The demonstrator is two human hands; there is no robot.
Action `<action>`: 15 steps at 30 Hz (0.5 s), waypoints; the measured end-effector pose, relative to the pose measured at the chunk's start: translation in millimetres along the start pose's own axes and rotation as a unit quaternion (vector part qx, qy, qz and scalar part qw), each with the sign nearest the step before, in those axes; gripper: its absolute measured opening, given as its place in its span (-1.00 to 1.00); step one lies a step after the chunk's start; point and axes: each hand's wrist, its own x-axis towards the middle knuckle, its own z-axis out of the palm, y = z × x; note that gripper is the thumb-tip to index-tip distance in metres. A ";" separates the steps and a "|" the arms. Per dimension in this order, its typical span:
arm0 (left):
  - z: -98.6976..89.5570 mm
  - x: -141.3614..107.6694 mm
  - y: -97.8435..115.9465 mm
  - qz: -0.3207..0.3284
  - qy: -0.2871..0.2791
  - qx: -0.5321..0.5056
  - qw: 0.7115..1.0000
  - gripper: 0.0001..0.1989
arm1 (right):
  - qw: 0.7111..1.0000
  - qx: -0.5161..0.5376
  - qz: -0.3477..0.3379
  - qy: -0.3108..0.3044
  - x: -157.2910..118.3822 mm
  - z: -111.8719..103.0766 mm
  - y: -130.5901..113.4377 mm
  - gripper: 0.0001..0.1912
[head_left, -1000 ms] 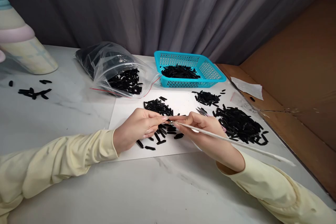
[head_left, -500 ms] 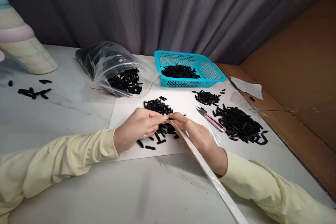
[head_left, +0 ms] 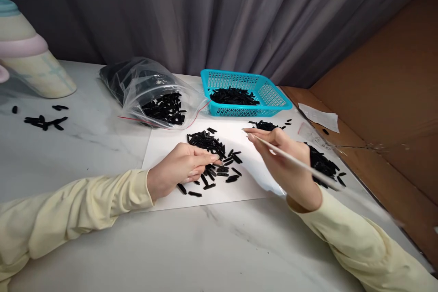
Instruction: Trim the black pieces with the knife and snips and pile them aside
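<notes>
Over the white sheet (head_left: pixel 164 139), my left hand (head_left: pixel 185 162) is closed in a pinch beside a heap of small black sticks (head_left: pixel 207 143). Whatever its fingertips hold cannot be made out. My right hand (head_left: pixel 289 166) is raised to the right of that heap, apart from the left one. Thumb and forefinger close on a long thin white strip (head_left: pixel 301 162), which runs back to the lower right and blurs at its far end. Loose black sticks (head_left: pixel 233 178) lie scattered between the hands.
Behind the sheet are a clear zip bag (head_left: pixel 137 96) of black sticks and a blue basket (head_left: pixel 249 110) with more inside. Another black pile (head_left: pixel 323 164) is partly hidden by my right hand. A pastel bottle (head_left: pixel 37 66) stands left; a cardboard wall (head_left: pixel 383 77) bounds the right.
My right hand has moved away from the left fingertips, up and to the right, carrying the white strip. It now covers the pink snips. My left hand has hardly moved.
</notes>
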 end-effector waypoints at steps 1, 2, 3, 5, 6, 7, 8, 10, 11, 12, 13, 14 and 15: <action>0.1 -0.1 0.6 -0.002 -0.003 0.001 1.000 -0.76 | 0.997 0.063 0.043 -0.021 2.9 -5.5 -2.3 -0.73; -0.1 -0.2 1.0 -0.003 -0.007 0.002 1.000 -0.75 | 0.987 0.127 0.080 -0.055 4.8 -10.2 -5.6 -0.69; -0.4 -0.2 1.0 -0.002 -0.010 0.003 1.000 -0.75 | 0.972 0.183 0.112 -0.093 5.8 -13.8 -9.5 -0.67; -1.3 -0.1 0.0 -0.001 -0.014 0.001 1.000 -0.75 | 0.939 0.248 0.171 -0.165 4.7 -16.7 -17.3 -0.68; -1.8 0.1 -0.8 0.000 -0.016 0.000 1.000 -0.75 | 0.926 0.262 0.195 -0.189 3.1 -16.1 -20.4 -0.69; -2.2 0.4 -1.7 0.001 -0.020 -0.002 1.000 -0.76 | 0.917 0.271 0.213 -0.203 1.3 -14.5 -22.6 -0.69; -2.5 0.7 -2.6 0.004 -0.024 -0.004 1.000 -0.76 | 0.911 0.277 0.224 -0.209 -0.6 -12.1 -23.9 -0.70; -2.7 1.2 -3.8 0.009 -0.032 -0.005 0.999 -0.77 | 0.903 0.289 0.234 -0.214 -3.2 -7.3 -24.2 -0.71; -2.8 1.2 -3.9 0.011 -0.034 -0.006 0.999 -0.78 | 0.902 0.292 0.235 -0.214 -3.7 -5.7 -23.7 -0.70; -2.9 0.9 -3.5 0.010 -0.032 -0.006 0.999 -0.77 | 0.903 0.290 0.232 -0.215 -3.6 -5.1 -22.9 -0.70; -3.1 0.2 -2.5 0.006 -0.028 -0.005 1.000 -0.77 | 0.909 0.281 0.223 -0.213 -3.0 -5.8 -22.2 -0.69; -3.4 -0.8 -0.7 -0.001 -0.024 -0.004 1.000 -0.77 | 0.920 0.262 0.206 -0.207 -2.2 -8.0 -21.7 -0.70; -3.6 -1.8 2.0 -0.010 -0.021 0.000 1.000 -0.77 | 0.934 0.231 0.181 -0.201 -1.7 -11.7 -21.2 -0.73</action>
